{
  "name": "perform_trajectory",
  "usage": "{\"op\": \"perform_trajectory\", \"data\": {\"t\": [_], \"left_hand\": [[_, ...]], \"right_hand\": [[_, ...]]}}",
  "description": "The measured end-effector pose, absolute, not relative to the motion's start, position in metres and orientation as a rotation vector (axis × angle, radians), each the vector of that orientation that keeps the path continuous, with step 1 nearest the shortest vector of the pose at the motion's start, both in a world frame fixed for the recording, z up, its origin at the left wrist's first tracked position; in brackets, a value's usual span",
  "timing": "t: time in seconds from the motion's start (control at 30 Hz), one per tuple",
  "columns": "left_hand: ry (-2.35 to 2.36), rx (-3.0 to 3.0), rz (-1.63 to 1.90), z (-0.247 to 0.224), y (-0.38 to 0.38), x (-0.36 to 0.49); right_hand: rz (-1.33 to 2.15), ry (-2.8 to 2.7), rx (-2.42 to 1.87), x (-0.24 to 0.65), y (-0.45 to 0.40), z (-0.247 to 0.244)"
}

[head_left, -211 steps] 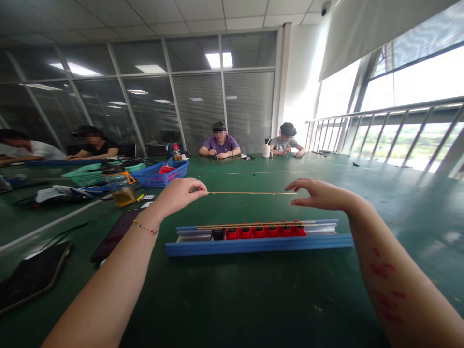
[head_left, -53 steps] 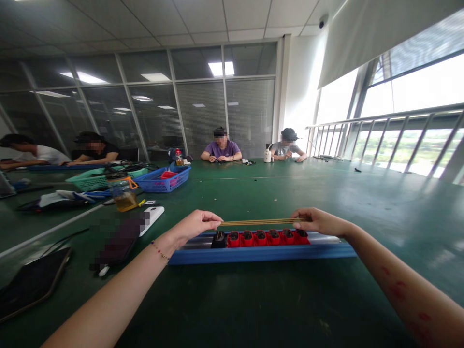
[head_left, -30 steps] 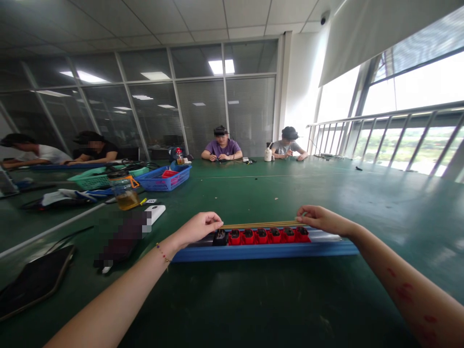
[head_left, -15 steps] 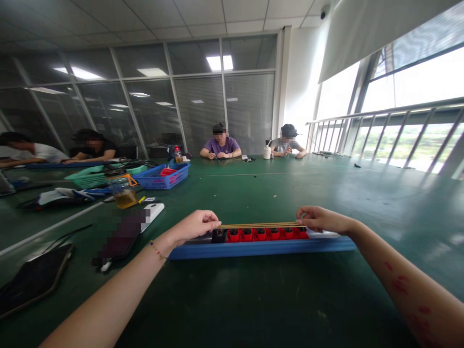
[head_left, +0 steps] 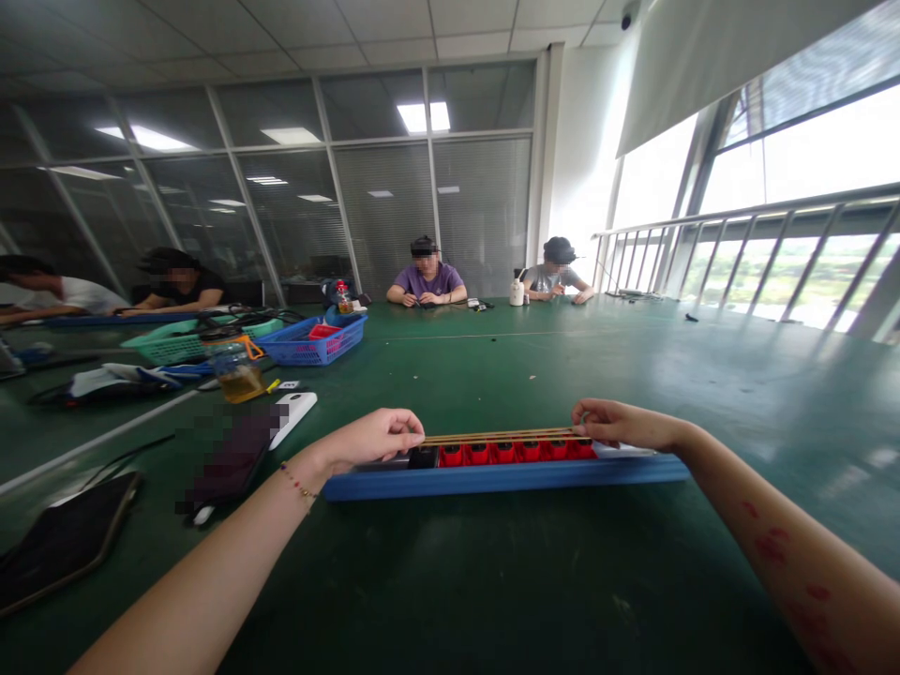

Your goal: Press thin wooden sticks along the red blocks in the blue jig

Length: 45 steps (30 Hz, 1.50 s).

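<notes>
While the thin sticks [head_left: 501,436] lay over the red blocks [head_left: 517,452], both hands held them. The left hand [head_left: 371,439] fingers pinched one end. The right hand [head_left: 619,424] fingers pinched the other.

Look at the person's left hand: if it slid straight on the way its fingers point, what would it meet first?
Probably the right hand at the far end of the thin brass-coloured rods that the left hand pinches; depth is uncertain.

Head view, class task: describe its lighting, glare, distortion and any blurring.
Head view: strong daylight from the windows on the right blows out and throws pale glare on the green table; ceiling lines bow from wide-angle distortion; the phone and co-workers' faces are pixelated; the left hand, right hand and thin rods look sharp.
</notes>
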<state>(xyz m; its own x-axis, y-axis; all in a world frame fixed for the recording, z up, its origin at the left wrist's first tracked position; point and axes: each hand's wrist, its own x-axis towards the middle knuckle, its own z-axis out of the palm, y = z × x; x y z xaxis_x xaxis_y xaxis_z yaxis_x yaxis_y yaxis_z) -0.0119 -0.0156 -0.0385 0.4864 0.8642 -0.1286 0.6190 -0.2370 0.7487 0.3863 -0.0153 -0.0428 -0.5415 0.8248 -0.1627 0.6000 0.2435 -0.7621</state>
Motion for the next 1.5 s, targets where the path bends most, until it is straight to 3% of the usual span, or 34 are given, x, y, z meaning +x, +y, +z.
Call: {"op": "perform_trajectory", "data": {"t": [0.53, 0.77, 0.97, 1.33, 1.5], "left_hand": [[1.262, 2.188, 0.187, -0.020, -0.008, -0.023], [1.263, 2.326, -0.011, 0.000, 0.005, -0.014], [1.187, 2.289, -0.019, 0.011, 0.006, 0.000], [1.286, 2.520, -0.003, 0.013, -0.006, 0.007], [1.385, 2.639, 0.180, 0.018, -0.012, 0.015]], "right_hand": [[1.137, -2.415, -1.349, 0.390, -0.011, -0.035], [0.633, -2.602, -1.435, 0.372, -0.002, 0.009], [0.523, -2.780, -1.304, 0.329, -0.013, 0.032], [0.327, -2.890, -1.452, 0.299, -0.022, 0.017], [0.238, -2.885, -1.452, 0.296, -0.024, 0.016]]}}
